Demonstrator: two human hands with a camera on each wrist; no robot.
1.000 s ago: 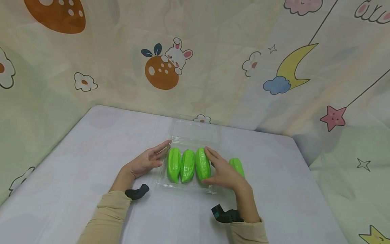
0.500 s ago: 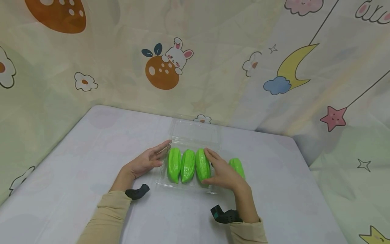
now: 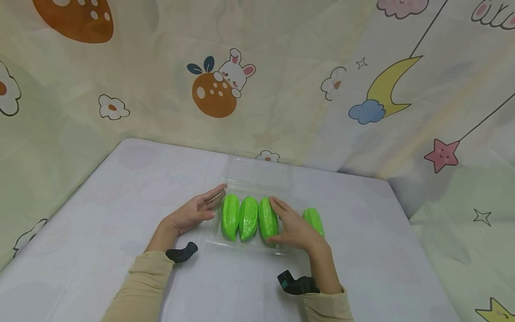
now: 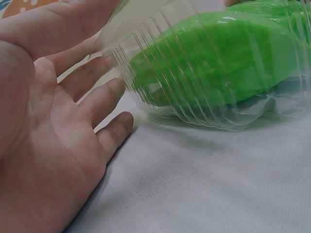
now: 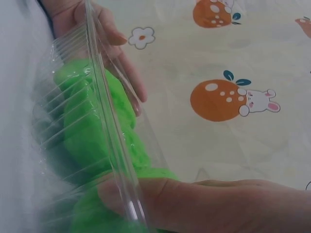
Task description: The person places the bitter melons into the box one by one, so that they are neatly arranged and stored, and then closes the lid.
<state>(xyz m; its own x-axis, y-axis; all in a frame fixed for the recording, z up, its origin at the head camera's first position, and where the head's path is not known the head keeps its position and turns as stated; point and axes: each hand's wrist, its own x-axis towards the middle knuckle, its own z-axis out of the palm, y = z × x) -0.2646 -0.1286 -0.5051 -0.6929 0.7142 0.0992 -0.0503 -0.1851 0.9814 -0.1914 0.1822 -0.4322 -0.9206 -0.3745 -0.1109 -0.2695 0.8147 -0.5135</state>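
Note:
A clear plastic clamshell box point(image 3: 217, 240) lies with its lid point(image 3: 257, 172) folded back toward the wall. Inside it, two bright green, ridged oblong pieces, fruit-like in shape, stand side by side: the left green piece point(image 3: 230, 218) and the middle green piece point(image 3: 248, 218). My right hand point(image 3: 297, 227) holds the right green piece point(image 3: 267, 220) between thumb and fingers in the box's right part. My left hand point(image 3: 195, 213) has its fingers extended along the box's left side, fingertips at the ribbed wall point(image 4: 146, 63) in the left wrist view.
Another green piece point(image 3: 313, 220) lies on the white-covered table point(image 3: 350, 268) right of the box, partly behind the right hand. A printed cloth wall point(image 3: 161, 67) rises behind the table's far edge. Each wrist carries a black camera point(image 3: 297, 283).
My right hand has shifted the right green piece slightly toward the near side of the box. The left hand has stayed in place.

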